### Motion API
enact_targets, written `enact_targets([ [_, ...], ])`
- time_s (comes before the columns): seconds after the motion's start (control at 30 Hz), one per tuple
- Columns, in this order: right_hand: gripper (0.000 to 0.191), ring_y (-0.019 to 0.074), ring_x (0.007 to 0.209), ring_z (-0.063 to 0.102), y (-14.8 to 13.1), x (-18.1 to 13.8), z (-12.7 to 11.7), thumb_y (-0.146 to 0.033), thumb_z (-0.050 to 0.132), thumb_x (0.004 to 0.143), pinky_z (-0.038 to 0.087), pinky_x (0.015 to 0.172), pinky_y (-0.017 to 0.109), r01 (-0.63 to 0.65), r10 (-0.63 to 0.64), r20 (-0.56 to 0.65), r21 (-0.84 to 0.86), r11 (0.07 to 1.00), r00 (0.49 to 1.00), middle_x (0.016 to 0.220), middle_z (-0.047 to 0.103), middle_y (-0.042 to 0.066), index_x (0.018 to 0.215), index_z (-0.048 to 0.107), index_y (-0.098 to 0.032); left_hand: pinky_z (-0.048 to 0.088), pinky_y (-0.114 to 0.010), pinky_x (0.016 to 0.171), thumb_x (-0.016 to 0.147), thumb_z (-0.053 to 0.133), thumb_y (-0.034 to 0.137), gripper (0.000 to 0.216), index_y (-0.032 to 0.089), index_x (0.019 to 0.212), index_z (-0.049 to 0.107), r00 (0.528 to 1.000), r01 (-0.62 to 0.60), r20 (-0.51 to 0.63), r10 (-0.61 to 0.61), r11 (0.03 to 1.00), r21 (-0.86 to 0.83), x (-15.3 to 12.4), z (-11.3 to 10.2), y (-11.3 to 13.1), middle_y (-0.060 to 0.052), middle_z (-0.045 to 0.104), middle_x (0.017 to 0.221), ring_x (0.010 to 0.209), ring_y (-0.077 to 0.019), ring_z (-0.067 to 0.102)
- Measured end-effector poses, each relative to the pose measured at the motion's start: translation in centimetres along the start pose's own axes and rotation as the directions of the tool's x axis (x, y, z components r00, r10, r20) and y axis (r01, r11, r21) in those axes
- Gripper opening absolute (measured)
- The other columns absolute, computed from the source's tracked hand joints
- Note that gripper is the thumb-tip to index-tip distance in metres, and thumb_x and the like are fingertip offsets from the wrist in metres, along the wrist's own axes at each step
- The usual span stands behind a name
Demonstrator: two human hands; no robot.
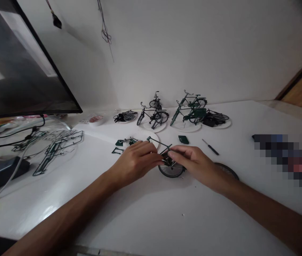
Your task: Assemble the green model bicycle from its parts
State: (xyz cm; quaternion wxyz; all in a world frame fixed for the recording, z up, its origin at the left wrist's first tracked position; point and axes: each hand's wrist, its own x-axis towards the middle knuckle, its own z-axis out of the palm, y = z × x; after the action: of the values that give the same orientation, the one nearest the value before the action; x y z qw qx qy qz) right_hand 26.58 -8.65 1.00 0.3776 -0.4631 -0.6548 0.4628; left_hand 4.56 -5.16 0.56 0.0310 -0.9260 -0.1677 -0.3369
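Between my two hands is a partly built model bicycle (171, 170), with a dark green frame and one wheel fitted, held just over the white table. My left hand (137, 160) is closed, its fingertips pinching the bicycle near the middle of the frame. From the other side my right hand (190, 160) grips it by the rear of the frame, above the wheel. The fingers hide part of the frame. A loose wheel (227, 170) lies partly behind my right wrist. Just beyond my hands are a small green box-like part (183, 139) and a screwdriver (211, 147).
Finished model bicycles (153, 115) stand along the wall, among plates of dark parts (216, 119). A paper plate (154, 138) holds small pieces. To the left are green part frames (57, 149), a black adapter (4, 172), cables and a monitor (25, 60). A pixelated patch (286, 160) covers the right side.
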Motion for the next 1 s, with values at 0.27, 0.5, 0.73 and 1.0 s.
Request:
enact_targets([
  [0.27,0.034,0.0175,0.086,0.059,0.8,0.3,-1.0,-0.054,0.064,0.086,0.043,0.078,0.030,-0.173,0.205,-0.132,0.223,0.959,0.970,0.094,0.069,0.002,0.096,0.072,-0.022,0.049,-0.029,0.071,0.097,0.057,0.026,0.014,0.014,0.098,0.066,0.994,0.108,0.030,-0.106,0.992,-0.065,-0.1,-1.0,-1.3,-0.008,0.067,0.090,0.080,-0.0146,0.061],
  [0.5,0.034,0.0182,0.091,0.061,0.6,0.1,-0.4,-0.052,0.061,0.090,0.043,0.082,0.030,-0.168,0.169,0.010,0.178,0.970,0.986,0.096,0.071,0.002,0.102,0.073,-0.022,0.045,-0.030,0.073,0.096,0.060,0.029,0.014,0.015,0.096,0.064,0.998,0.009,0.058,-0.009,1.000,-0.003,0.1,-0.3,-0.2,-0.004,0.066,0.089,0.082,-0.0147,0.060],
  [0.73,0.032,0.0190,0.091,0.062,0.4,0.1,0.2,-0.051,0.060,0.091,0.045,0.083,0.030,-0.166,0.168,-0.013,0.085,0.982,0.986,0.096,0.071,0.001,0.105,0.072,-0.025,0.042,-0.030,0.069,0.097,0.058,0.027,0.013,0.016,0.092,0.065,0.997,0.083,-0.001,-0.083,0.993,0.085,0.1,-1.1,-0.5,-0.003,0.065,0.082,0.075,-0.0140,0.058],
  [1.0,0.032,0.0265,0.108,0.062,1.4,0.9,-1.8,-0.057,0.073,0.078,0.051,0.080,0.032,-0.239,0.328,-0.273,0.314,0.919,0.904,0.103,0.073,0.002,0.095,0.071,-0.029,0.043,-0.027,0.065,0.099,0.050,0.029,0.023,0.015,0.093,0.067,0.928,0.373,-0.063,-0.368,0.924,0.084,-1.8,-4.7,-5.9,-0.005,0.065,0.082,0.069,-0.0125,0.055],
])
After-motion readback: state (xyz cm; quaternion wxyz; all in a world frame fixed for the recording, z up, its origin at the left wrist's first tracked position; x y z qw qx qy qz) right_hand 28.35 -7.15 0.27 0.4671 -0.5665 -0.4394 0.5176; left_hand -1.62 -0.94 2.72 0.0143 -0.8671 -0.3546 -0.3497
